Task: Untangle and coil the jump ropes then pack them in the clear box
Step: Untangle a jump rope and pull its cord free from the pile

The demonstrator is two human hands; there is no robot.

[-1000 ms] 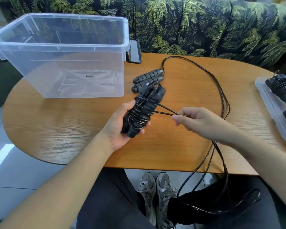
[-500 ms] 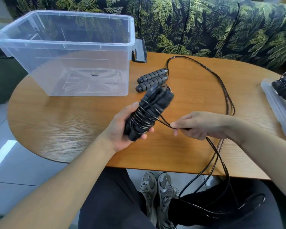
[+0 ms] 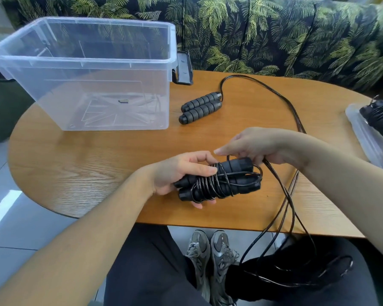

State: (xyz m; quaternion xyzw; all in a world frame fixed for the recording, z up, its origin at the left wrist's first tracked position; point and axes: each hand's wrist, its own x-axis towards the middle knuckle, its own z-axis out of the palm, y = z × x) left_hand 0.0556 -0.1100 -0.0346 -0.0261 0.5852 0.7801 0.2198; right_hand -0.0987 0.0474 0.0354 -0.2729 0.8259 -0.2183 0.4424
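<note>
Cord from the second jump rope [image 3: 281, 219] is hanging off the near edge of the table [image 3: 75, 164] and pooling in the person's lap, so there's plenty left to sort out down there. Just above the near edge, the left hand [image 3: 177, 173] is wrapping its fingers and thumb around the bundled rope [image 3: 219, 181], two black handles side by side with cord wound around the middle, and it's holding it level, probably so the turns aren't sliding off. The right hand [image 3: 256, 145] is sitting over the far end of the bundle with fingers curled down at the cord; looks like it's pinching a strand to tuck the last loop, but I can't tell exactly which strand it's got. My guess is they're finishing this coil off before dropping it in. Further back, mid table, the loose rope's two foam handles [image 3: 200, 107] are lying together, its cord arcing toward the far edge and running back along the right side to the near edge. At the right edge, a clear lid [image 3: 360, 131] is carrying another wound rope [image 3: 382, 120], parked out of the way. The clear box [image 3: 82, 74] is sitting at the far left corner, open, with no ropes inside, within easy reach for packing.
</note>
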